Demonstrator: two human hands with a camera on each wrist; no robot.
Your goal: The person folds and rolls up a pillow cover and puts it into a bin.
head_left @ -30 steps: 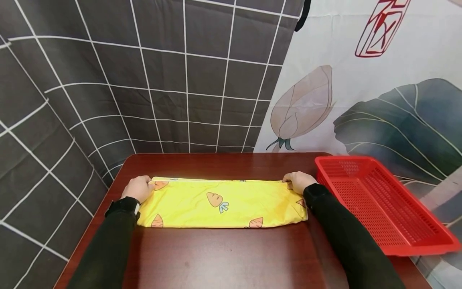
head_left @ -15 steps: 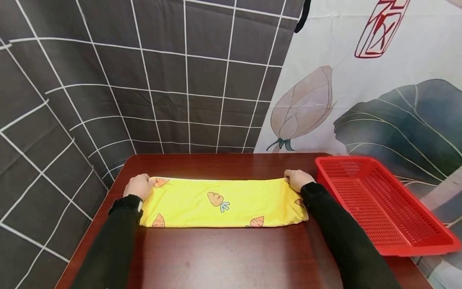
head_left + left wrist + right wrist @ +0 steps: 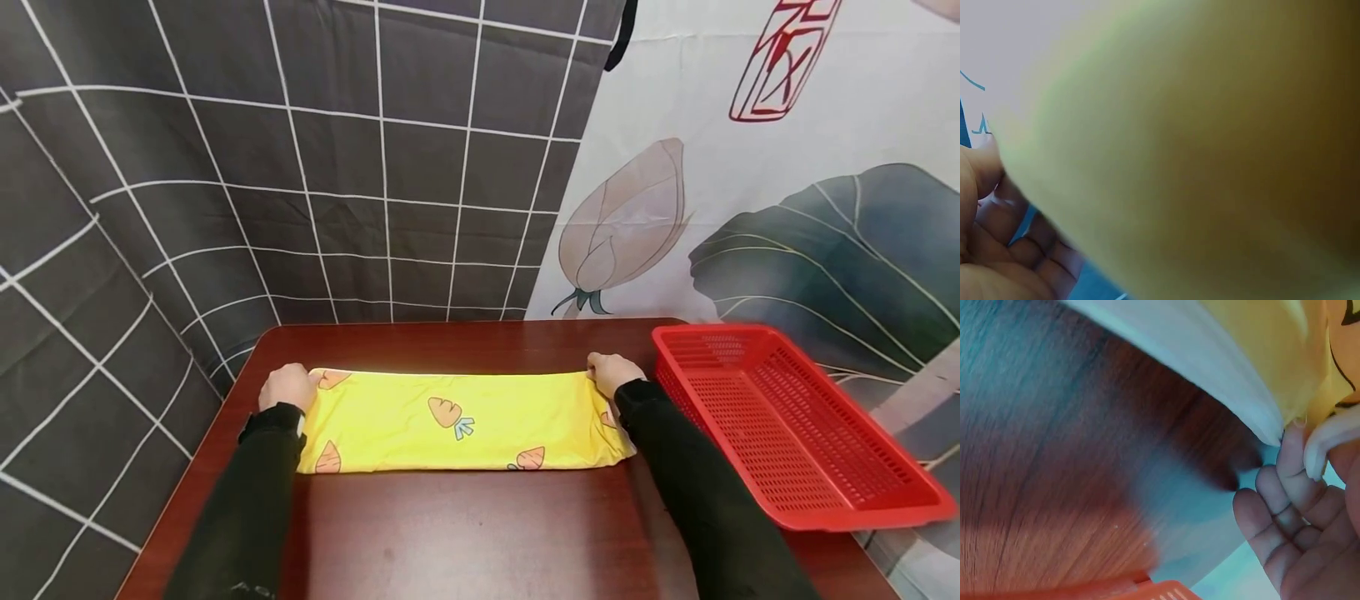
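A folded yellow cloth (image 3: 390,425) printed with carrots lies as a long strip across the wooden table. At its far left corner my left hand (image 3: 288,388) grips the edge. The far right corner is pinched by my right hand (image 3: 613,372). In the right wrist view, the thumb and index finger of the right hand (image 3: 1300,531) hold the yellow cloth (image 3: 1254,337), whose white underside shows. Blurred fabric (image 3: 1179,156) fills most of the left wrist view, with the curled fingers of the left hand (image 3: 1016,244) at lower left.
A red plastic basket (image 3: 787,433) stands at the right edge of the brown table (image 3: 450,533), close to the right forearm. Behind the table hang a dark gridded cloth (image 3: 337,167) and a white printed cloth (image 3: 622,225).
The left hand has shifted slightly left along the cloth's far edge, then held about still. My right hand has moved a little, its fingers more closed on the corner. The view has tilted slightly.
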